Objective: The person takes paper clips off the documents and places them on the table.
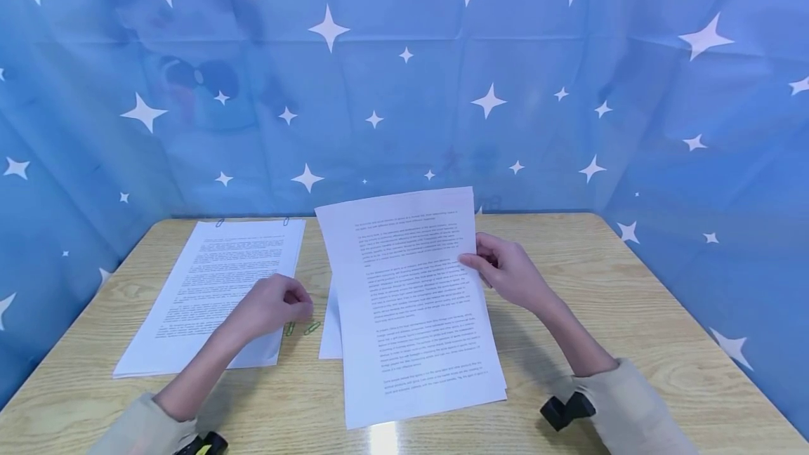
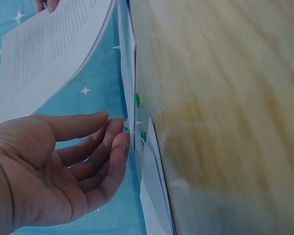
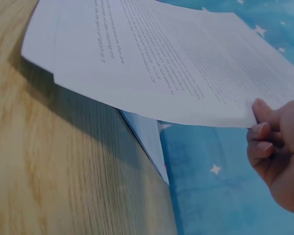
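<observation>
My right hand point(image 1: 508, 269) pinches the right edge of a few printed sheets point(image 1: 411, 300), thumb on the front, and holds them tilted up over the table. In the right wrist view the lower corners of the sheets point(image 3: 152, 73) hang slightly apart. More paper point(image 1: 331, 332) lies on the table, mostly hidden behind the held sheets. My left hand point(image 1: 278, 304) hovers by the right edge of the left paper stack, close to two green paper clips point(image 1: 312, 328). Its fingers are loosely bent, and in the left wrist view nothing shows between the thumb and fingertips point(image 2: 117, 125).
The left stack of printed paper point(image 1: 208, 293) lies flat, with two dark paper clips point(image 1: 286, 221) on its top edge. Wood-grain table point(image 1: 632, 300) extends to the right. A blue star-patterned cloth point(image 1: 404, 90) hangs behind and at both sides.
</observation>
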`<control>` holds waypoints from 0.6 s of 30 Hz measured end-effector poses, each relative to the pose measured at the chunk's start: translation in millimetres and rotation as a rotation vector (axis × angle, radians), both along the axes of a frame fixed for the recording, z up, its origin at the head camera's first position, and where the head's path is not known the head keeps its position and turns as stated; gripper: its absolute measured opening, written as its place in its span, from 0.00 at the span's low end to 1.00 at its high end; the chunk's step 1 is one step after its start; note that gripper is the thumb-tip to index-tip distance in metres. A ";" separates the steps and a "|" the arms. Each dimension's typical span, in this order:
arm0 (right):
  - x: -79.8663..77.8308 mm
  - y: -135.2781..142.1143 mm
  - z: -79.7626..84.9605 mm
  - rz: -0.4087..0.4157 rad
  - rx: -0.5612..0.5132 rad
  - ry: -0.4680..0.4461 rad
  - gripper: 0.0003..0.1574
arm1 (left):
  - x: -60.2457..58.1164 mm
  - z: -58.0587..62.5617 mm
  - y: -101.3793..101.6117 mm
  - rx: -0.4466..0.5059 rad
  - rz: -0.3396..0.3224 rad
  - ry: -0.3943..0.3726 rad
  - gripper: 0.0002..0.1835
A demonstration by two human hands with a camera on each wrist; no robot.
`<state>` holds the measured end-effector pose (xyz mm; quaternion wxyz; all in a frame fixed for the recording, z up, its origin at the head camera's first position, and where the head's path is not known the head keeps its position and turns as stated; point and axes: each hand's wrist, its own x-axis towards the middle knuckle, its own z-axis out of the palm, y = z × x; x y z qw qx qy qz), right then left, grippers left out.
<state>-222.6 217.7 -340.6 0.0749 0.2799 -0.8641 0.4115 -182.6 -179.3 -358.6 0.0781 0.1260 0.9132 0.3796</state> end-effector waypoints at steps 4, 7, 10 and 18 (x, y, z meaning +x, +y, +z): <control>-0.8 0.8 0.6 -0.002 -0.006 -0.004 0.08 | -1.1 3.7 1.3 0.012 0.015 0.034 0.05; -2.0 2.1 0.5 -0.001 -0.017 -0.001 0.08 | -2.2 8.0 3.1 0.029 0.013 0.078 0.06; -2.1 2.8 0.2 0.005 -0.027 0.006 0.09 | -4.8 12.5 5.4 0.040 0.021 0.121 0.06; -2.6 4.1 0.1 0.014 -0.044 -0.011 0.11 | -11.9 21.0 15.2 0.082 0.076 0.155 0.08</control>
